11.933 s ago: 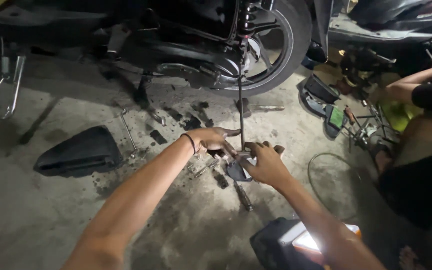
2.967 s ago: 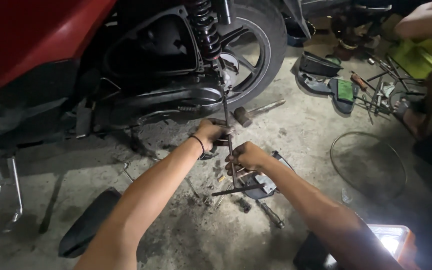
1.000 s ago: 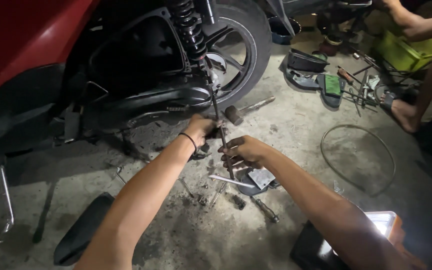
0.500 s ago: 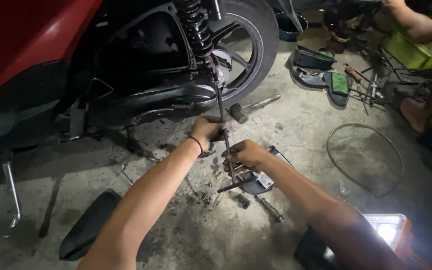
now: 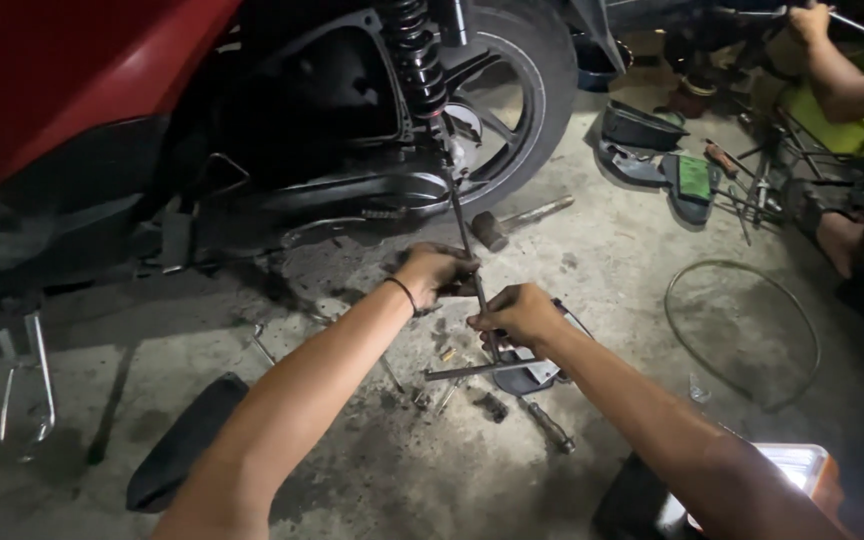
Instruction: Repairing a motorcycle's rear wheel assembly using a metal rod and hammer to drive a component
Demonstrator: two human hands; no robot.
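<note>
A long thin metal rod [image 5: 458, 214] stands nearly upright in front of a red scooter's rear wheel [image 5: 512, 90], its top close to the black shock spring [image 5: 410, 50]. My left hand [image 5: 436, 272] is closed around the rod at mid height. My right hand [image 5: 518, 316] grips it just below, right next to the left. A short cross bar [image 5: 472, 370] sticks out sideways under my right hand, above a small dark part on the floor [image 5: 527, 378].
A hammer [image 5: 512, 222] lies by the wheel. Bolts and a screwdriver [image 5: 548, 424] litter the stained concrete. A black panel [image 5: 182, 442] lies at lower left, a wire loop [image 5: 742, 330] at right, a lit lamp [image 5: 797, 470] at lower right. Another person's arm [image 5: 837, 70] works at upper right among sandals and tools.
Over the last second both hands stay on the rod; the view shifts slightly, with the hands ending a little lower in the picture. The other person's arm has moved at upper right.
</note>
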